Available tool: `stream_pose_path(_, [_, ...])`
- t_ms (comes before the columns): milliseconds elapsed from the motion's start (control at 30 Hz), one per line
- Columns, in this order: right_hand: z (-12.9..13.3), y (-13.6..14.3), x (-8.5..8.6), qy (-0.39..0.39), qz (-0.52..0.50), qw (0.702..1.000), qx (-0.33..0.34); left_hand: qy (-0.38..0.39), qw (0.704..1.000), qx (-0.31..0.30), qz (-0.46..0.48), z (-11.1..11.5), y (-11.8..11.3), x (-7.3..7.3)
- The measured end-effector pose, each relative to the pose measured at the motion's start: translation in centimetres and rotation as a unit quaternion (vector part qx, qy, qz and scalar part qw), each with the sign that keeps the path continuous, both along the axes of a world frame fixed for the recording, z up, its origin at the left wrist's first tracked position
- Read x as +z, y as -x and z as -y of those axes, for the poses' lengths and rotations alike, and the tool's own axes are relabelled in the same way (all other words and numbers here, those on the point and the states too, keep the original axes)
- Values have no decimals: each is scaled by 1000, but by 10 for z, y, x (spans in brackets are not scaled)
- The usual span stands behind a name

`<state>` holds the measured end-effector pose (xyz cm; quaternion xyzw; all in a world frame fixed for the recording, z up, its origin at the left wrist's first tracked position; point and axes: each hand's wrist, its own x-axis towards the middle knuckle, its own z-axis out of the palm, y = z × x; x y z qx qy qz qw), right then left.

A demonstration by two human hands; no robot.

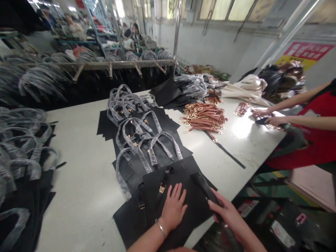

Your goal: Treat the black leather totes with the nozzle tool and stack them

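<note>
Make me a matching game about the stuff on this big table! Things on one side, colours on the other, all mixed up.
Things:
1. bag panel under the left hand
2. pile of straps with gold clips
3. wrapped handles
4. co-worker's apron

Colours:
A. red
B. black
C. silvery grey
D. brown

Pairs: 1-B, 2-D, 3-C, 4-A
</note>
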<state>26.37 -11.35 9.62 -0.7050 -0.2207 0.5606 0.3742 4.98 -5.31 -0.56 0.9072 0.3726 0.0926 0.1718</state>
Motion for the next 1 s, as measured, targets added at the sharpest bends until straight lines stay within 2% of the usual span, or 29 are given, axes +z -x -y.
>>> stream_pose_path(133, [-33,13,-16,14,-22,998,51,-10,1000,-13,-8,-6,4,2])
stream_pose_path(267, [-57,15,-21,24,-18,998,63,2,1000,-8,2,-6,4,3])
stream_pose_path(567, [-55,16,-19,50,0,994,96,15,1000,5,26,-7,6,6])
stream_pose_path(667, [-65,28,-18,7,63,994,87,14,999,8,30,-7,5,6])
stream_pose_path(800, [-72,37,-8,-50,111,989,85,-5,997,6,73,-1,8,-5])
stream_pose_path(867, [-66,36,-1,-41,106,988,109,-25,992,47,110,0,13,-10])
stream_pose_path(933, [-58,34,4,-23,99,987,128,-39,977,166,129,-5,19,-11])
stream_pose_path(1000, [-50,32,6,-3,95,986,135,-28,946,302,117,-16,25,-6])
